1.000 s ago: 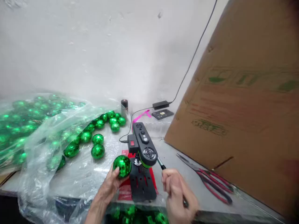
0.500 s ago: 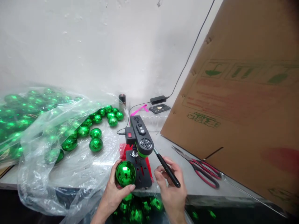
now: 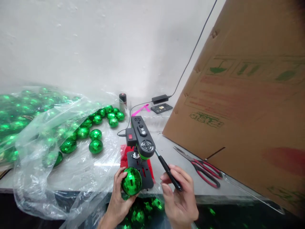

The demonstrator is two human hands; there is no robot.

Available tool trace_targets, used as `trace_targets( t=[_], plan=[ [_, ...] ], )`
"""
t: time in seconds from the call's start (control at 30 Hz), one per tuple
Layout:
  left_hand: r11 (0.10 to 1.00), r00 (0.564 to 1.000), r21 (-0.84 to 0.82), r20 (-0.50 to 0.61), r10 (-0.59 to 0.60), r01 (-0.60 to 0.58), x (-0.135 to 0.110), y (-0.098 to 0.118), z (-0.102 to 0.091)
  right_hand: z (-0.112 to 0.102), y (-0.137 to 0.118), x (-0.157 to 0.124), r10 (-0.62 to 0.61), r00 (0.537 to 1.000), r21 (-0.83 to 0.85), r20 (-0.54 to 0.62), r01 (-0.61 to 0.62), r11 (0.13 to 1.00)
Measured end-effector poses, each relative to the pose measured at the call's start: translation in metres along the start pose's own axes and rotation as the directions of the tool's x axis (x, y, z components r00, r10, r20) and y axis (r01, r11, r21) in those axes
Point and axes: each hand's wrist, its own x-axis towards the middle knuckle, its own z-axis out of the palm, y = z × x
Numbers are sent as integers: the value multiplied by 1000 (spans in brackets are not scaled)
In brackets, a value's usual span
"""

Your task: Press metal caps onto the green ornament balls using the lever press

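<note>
Head view: bare-handed work at a pale grey worktop (image 3: 168,150), one ball in hand.
Left hand: this hand (image 3: 119,197) grasps a shiny green mirror-faceted ball (image 3: 132,181), fingers at left, thumb at the near side.
Held ball: near the worktop's near edge, in front of the flat black slotted base plate (image 3: 148,182); contact with plate, can't tell.
Right hand: the other hand (image 3: 180,203) is half-curled about a slim black rod-shaped handle (image 3: 166,167), thumb and fingers apart; actual grip, can't tell.
Black device: long black plastic unit with round grilles and green underside (image 3: 143,136), standing above the plate; no ball seated under it.
Balls below edge: more green faceted balls (image 3: 138,214) at the near side, under the worktop; maybe the finished lot, no visible mark confirms.
Balls at left: loose green faceted balls (image 3: 95,146), plus many inside a clear plastic bag (image 3: 35,178); if these are waiting, plenty remains.
Progress: held ball looks mid-cycle; finished count, can't tell.
</note>
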Motion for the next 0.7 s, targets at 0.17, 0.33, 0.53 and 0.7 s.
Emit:
trace_targets(
  t=[0.17, 0.33, 0.53, 0.7],
  plan=[
    [925, 950, -227, 11, -311, 305, 5, 3, 0, 0, 1, 21, -66, 992, -97, 105, 76, 992],
    [352, 691, -716, 250, -678, 604, 24, 20, -1, 6, 0, 41, -106, 987, -40, 124, 112, 993],
    [169, 565, -736, 330, -756, 656, 35, 28, 3, 17, -2, 52, -29, 989, -5, 148, 30, 1000],
    [508, 625, -448, 156, -765, 735, 47, 32, 11, 22, -6, 55, 84, 986, 39, 147, -91, 995]
  ],
)
